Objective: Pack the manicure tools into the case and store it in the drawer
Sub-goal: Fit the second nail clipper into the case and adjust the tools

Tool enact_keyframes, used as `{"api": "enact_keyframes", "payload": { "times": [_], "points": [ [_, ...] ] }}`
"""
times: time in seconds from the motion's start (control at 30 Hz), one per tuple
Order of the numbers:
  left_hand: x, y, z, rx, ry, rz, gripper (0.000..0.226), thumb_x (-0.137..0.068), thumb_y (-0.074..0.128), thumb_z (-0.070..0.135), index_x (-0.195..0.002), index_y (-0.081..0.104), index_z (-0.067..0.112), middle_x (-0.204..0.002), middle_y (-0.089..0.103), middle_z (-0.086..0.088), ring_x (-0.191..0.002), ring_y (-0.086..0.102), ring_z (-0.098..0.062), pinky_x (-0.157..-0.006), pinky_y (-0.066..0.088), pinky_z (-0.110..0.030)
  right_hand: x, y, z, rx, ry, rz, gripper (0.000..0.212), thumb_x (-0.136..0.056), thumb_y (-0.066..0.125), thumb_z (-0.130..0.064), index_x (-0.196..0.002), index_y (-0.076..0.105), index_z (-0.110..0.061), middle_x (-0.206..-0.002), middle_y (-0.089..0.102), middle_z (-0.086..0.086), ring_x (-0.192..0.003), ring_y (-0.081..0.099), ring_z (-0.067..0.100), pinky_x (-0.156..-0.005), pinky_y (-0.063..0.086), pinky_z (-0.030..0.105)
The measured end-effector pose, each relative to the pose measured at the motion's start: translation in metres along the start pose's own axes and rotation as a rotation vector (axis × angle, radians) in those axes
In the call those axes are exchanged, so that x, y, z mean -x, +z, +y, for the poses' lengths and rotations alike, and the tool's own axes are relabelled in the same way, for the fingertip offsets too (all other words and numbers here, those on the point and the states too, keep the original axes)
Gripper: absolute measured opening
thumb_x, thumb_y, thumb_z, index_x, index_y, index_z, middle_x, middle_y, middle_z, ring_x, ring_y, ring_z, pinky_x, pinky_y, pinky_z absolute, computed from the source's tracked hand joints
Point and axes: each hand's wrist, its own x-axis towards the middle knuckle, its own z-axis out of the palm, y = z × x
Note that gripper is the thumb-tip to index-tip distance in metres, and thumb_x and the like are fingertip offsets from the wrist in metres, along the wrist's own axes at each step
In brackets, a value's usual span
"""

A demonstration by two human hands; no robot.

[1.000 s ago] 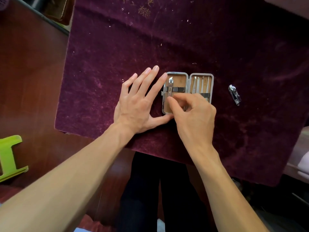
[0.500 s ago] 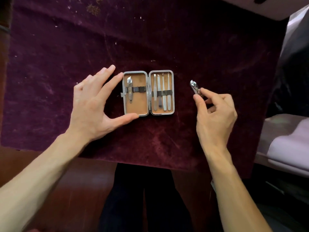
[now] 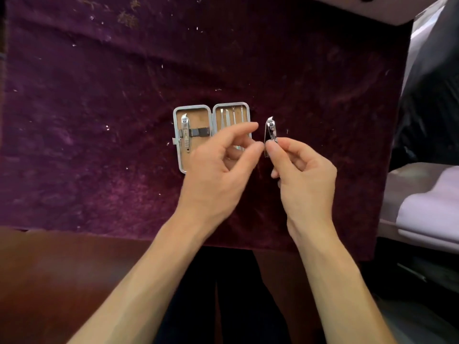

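A small metal-rimmed manicure case lies open on the purple velvet cloth. Its left half holds a large nail clipper under a dark strap; its right half holds several slim steel tools, partly hidden by my fingers. My right hand pinches a small silver nail clipper upright, just right of the case. My left hand hovers over the case's lower right part, its fingertips close to the small clipper's lower end; whether they touch it I cannot tell.
The velvet cloth covers a dark wooden table, whose bare front edge shows at lower left. A pale folded cloth and dark items sit off the table's right side. My dark trousers show below the table edge.
My right hand lifted the small clipper from the cloth and brought it left toward the case. My left hand left the case's left side and moved right to meet it.
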Motion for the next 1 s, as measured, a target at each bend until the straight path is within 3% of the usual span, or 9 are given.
{"api": "enact_keyframes", "payload": {
  "times": [0.1,0.23,0.4,0.53,0.73,0.87,1.0],
  "points": [
    [0.004,0.000,-0.004,0.020,-0.066,-0.043,0.033,-0.096,0.072,0.029,-0.129,0.068,0.028,-0.100,0.073,0.010,-0.080,0.068,-0.008,-0.071,0.062,-0.031,0.015,0.002,-0.005,-0.106,0.020,-0.107,0.004,-0.097,0.080,-0.021,-0.097,0.082,-0.025,-0.070,0.076,-0.010,-0.057,0.060,-0.002,-0.058,0.050,0.011],
    [0.007,-0.013,-0.010,0.052,-0.090,-0.079,0.019,-0.100,0.067,0.028,-0.117,0.075,0.026,-0.098,0.077,0.013,-0.081,0.070,-0.001,-0.070,0.055,-0.019,0.026,0.004,-0.008,-0.121,0.009,-0.198,0.008,-0.099,0.076,-0.018,-0.106,0.081,-0.019,-0.069,0.077,-0.006,-0.058,0.064,0.001,-0.059,0.050,0.011],
    [0.014,-0.033,-0.017,0.077,-0.099,-0.086,0.015,-0.102,0.064,0.021,-0.106,0.078,0.025,-0.086,0.078,0.008,-0.076,0.070,-0.004,-0.068,0.056,-0.018,0.036,0.004,-0.009,-0.022,-0.034,-0.312,0.015,-0.099,0.075,-0.015,-0.114,0.077,-0.021,-0.090,0.085,-0.004,-0.069,0.076,0.005,-0.070,0.058,0.014],
    [0.019,-0.041,-0.019,0.039,-0.110,-0.075,0.014,-0.101,0.066,0.020,-0.103,0.078,0.026,-0.080,0.077,0.010,-0.068,0.068,-0.003,-0.064,0.054,-0.016,0.046,0.006,-0.010,0.065,-0.141,-0.362,0.031,-0.099,0.075,-0.013,-0.125,0.066,-0.027,-0.093,0.084,-0.006,-0.076,0.080,0.012,-0.075,0.061,0.018],
    [0.020,-0.062,-0.016,-0.002,-0.136,-0.058,0.015,-0.100,0.066,0.021,-0.104,0.078,0.030,-0.075,0.073,0.007,-0.068,0.067,-0.006,-0.063,0.053,-0.015,0.056,0.018,-0.020,0.133,-0.226,-0.432,0.024,-0.100,0.074,-0.015,-0.118,0.072,-0.030,-0.104,0.081,-0.011,-0.083,0.080,0.016,-0.076,0.065,0.042],
    [0.020,-0.072,-0.017,-0.032,-0.147,-0.067,0.012,-0.099,0.069,0.025,-0.097,0.076,0.035,-0.077,0.072,0.001,-0.067,0.064,-0.003,-0.062,0.052,-0.014,0.055,0.026,-0.025,0.146,-0.266,-0.429,0.020,-0.102,0.072,-0.016,-0.114,0.074,-0.031,-0.106,0.081,-0.011,-0.082,0.080,0.015,-0.076,0.066,0.036],
    [0.022,-0.079,-0.021,-0.056,-0.155,-0.083,0.014,-0.099,0.068,0.023,-0.096,0.075,0.034,-0.080,0.072,-0.004,-0.065,0.062,-0.004,-0.062,0.050,-0.013,0.050,0.033,-0.030,0.128,-0.285,-0.412,0.020,-0.103,0.070,-0.014,-0.117,0.075,-0.028,-0.104,0.082,-0.009,-0.079,0.079,0.012,-0.074,0.063,0.023]
  ]
}}
